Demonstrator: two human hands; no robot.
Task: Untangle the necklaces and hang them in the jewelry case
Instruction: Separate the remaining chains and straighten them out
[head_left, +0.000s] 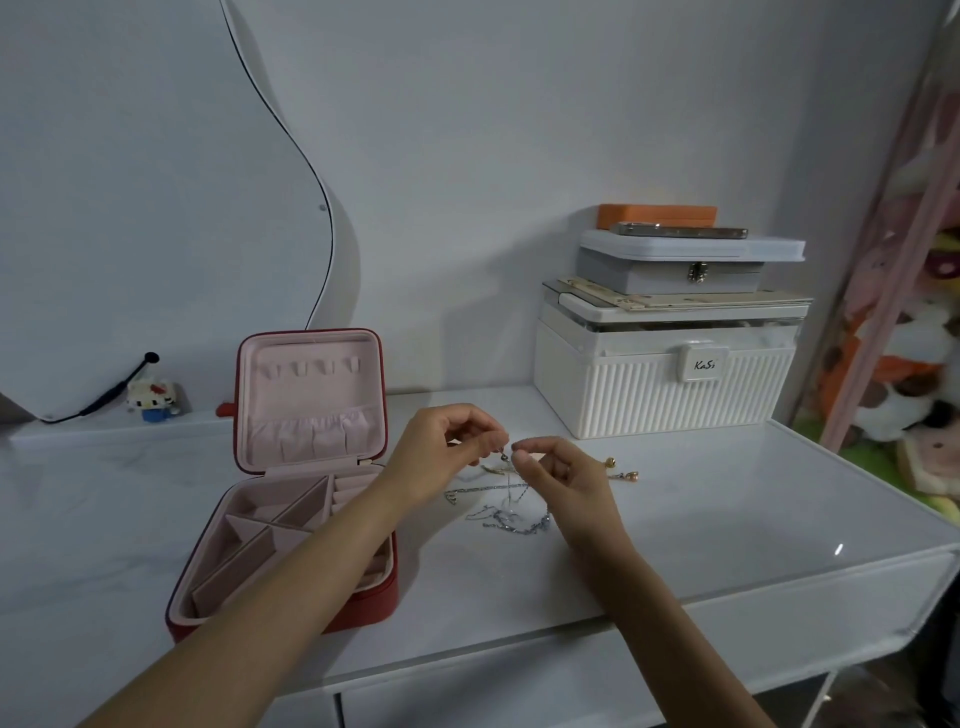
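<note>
2 bare forearms reach in from the near edge over a white bench (675, 530). Left forearm crosses above the front right corner of the case (291, 525), a red box with pink lining, lid up, sitting on the bench to the left. Tray holds angled dividers and ring rolls; nothing visible in the compartments. Inside the lid: 4 small hooks (314, 368) along the top, bare, and a gathered pocket (311, 428) below.

Left hand (441, 449), fingers curled, grip closed to a fingertip pinch on a thin chain end, a small clasp hanging just under the fingertips. Right hand (558, 480) just beside it, fingers curled, thumb and forefinger pinched together; looks like it holds the same fine chain, strand too thin to be sure. Hands nearly touching, raised a little off the bench.

Necklaces (511, 512): silver tangle lying on the bench under and between the hands, right of the case, strands rising to the pinches. A gold chain with 2 bead ends (621, 469) lies just right of the right hand.

Further back right, a white ribbed box (665, 395) with a front latch, stacked with flat boards, a grey case (675, 267), a phone-like slab and an orange box (657, 215). Far left, a curvy mirror (156, 182) against the wall, a small toy (153, 397) at its base. Colourful plush stuff at the far right edge.
</note>
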